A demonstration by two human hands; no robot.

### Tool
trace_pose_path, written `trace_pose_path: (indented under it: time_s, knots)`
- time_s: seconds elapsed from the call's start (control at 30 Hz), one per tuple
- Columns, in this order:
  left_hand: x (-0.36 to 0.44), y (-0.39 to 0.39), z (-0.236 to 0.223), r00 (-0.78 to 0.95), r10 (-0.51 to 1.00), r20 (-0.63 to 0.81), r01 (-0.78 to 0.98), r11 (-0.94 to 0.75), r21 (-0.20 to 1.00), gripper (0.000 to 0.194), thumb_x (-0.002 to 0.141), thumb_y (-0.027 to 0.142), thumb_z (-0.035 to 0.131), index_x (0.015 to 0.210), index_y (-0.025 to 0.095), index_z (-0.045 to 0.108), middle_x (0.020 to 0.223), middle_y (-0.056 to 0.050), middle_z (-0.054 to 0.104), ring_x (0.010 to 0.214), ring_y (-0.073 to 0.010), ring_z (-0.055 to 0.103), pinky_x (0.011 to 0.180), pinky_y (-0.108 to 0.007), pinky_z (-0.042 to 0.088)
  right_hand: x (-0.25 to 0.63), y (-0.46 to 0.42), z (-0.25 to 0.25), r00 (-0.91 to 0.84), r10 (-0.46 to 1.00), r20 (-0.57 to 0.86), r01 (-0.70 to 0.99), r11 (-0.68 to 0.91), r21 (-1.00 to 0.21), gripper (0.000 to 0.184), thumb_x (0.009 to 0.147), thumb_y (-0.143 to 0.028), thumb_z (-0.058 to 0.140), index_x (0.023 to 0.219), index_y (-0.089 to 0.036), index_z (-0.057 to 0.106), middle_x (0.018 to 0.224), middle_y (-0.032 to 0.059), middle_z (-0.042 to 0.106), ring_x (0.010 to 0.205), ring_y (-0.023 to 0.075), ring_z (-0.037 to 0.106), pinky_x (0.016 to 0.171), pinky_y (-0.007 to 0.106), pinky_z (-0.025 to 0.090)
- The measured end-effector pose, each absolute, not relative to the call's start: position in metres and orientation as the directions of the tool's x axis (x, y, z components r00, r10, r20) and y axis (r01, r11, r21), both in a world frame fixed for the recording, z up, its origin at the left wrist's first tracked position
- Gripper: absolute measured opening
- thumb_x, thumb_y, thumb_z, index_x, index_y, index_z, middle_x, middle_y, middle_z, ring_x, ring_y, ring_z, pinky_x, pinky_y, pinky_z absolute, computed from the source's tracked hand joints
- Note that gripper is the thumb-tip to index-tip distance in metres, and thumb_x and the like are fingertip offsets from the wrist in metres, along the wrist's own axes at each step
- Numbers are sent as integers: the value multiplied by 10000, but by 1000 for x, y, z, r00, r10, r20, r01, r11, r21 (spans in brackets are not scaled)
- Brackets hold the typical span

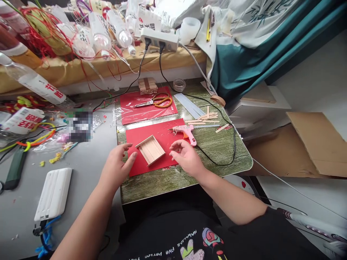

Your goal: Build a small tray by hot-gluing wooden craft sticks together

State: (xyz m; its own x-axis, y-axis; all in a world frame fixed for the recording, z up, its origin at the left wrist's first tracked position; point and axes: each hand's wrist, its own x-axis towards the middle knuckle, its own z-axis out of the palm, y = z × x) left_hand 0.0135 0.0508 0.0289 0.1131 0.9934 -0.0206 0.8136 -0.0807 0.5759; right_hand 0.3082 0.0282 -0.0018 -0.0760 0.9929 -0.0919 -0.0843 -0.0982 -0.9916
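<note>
Shallow rectangular pale-wood tray [151,150] lies on a flat red sheet [138,136] between left hand [118,160], spread wide, and right hand [187,157], loosely half-open; black T-shirt [159,225] partly reads "NASA"; clear plastic bottle [35,81] bears red characters

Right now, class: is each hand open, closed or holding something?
Left hand: open, holding nothing, beside the wooden tray.
Right hand: open, loosely curled, holding nothing.

A shallow, slatted tray [151,150] of pale wood lies askew, open side up, on a red sheet [163,132]
</note>
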Motion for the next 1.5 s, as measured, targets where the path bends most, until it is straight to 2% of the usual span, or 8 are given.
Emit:
trace_pose_path:
  time_s: [0.07, 0.17, 0.3, 0.47, 0.73, 0.97, 1.23, 1.5]
  knots:
    - [11, 67, 25, 148, 986, -82, 777, -65, 626, 560, 1004, 605, 546, 1419, 234, 605, 1408, -131, 664, 1181, -288, 671, 923, -396, 567, 299, 11, 1, -110, 968, -225, -247, -246, -937, 326, 875, -290, 741, 1150, -249, 571, 1164, 80, 650, 1030, 218, 699, 857, 398, 636]
    - [12, 81, 19, 178, 967, -180, 708, 1, 706, 532, 1008, 619, 528, 1366, 243, 643, 1370, -102, 707, 1119, -254, 717, 922, -369, 584, 284, -11, 3, -132, 940, -315, -354, -341, -871, 496, 857, -280, 765, 1298, -278, 539, 1451, 134, 569, 1281, 264, 651, 1046, 481, 593]
    - [12, 82, 17, 196, 966, -170, 679, -8, 734, 552, 996, 630, 541, 1346, 221, 664, 1294, -112, 746, 1131, -270, 724, 925, -370, 589, 273, -14, 3, -105, 942, -319, -404, -333, -852, 633, 862, -290, 769, 1428, -305, 485, 1640, 146, 455, 1448, 283, 556, 1200, 520, 488]
    - [10, 68, 22, 253, 947, -196, 679, -30, 734, 512, 989, 629, 557, 1286, 233, 690, 1174, -92, 782, 1007, -258, 746, 817, -339, 595, 272, 18, -5, -62, 966, -253, -374, -257, -891, 769, 835, -303, 778, 1518, -277, 425, 1695, 164, 406, 1501, 280, 513, 1256, 511, 427]
    - [4, 54, 24, 210, 941, -265, 703, 43, 709, 498, 974, 681, 558, 1255, 292, 689, 1228, -49, 776, 1090, -273, 731, 884, -372, 576, 275, 67, -27, -66, 990, -122, -240, -135, -961, 707, 833, -368, 833, 1451, -252, 510, 1596, 174, 526, 1488, 322, 527, 1277, 561, 383]
    - [0, 94, 21, 135, 976, -173, 665, 40, 746, 497, 970, 658, 574, 1287, 287, 667, 1289, -54, 756, 1100, -259, 727, 914, -379, 573, 278, 60, -34, -150, 988, 30, -10, 29, -1000, 577, 958, -372, 724, 1486, -260, 521, 1570, 142, 562, 1442, 279, 573, 1236, 508, 461]
    - [-5, 116, -9, 216, 975, -50, 618, -97, 780, 425, 1040, 541, 457, 1289, 275, 677, 1323, -58, 745, 1216, -263, 698, 1089, -426, 527, 282, 76, -4, -258, 966, -31, 352, 64, -934, 648, 952, -315, 698, 1561, -247, 484, 1408, 135, 669, 1202, 257, 697, 1043, 454, 584]
    - [-14, 117, -13, 332, 942, -59, 603, -163, 781, 389, 1005, 487, 532, 1310, 290, 673, 1344, -48, 742, 1225, -262, 708, 1107, -432, 553, 276, 92, -10, -229, 973, 1, 416, 99, -904, 659, 951, -338, 694, 1575, -276, 489, 1532, 110, 606, 1199, 253, 665, 1066, 460, 553]
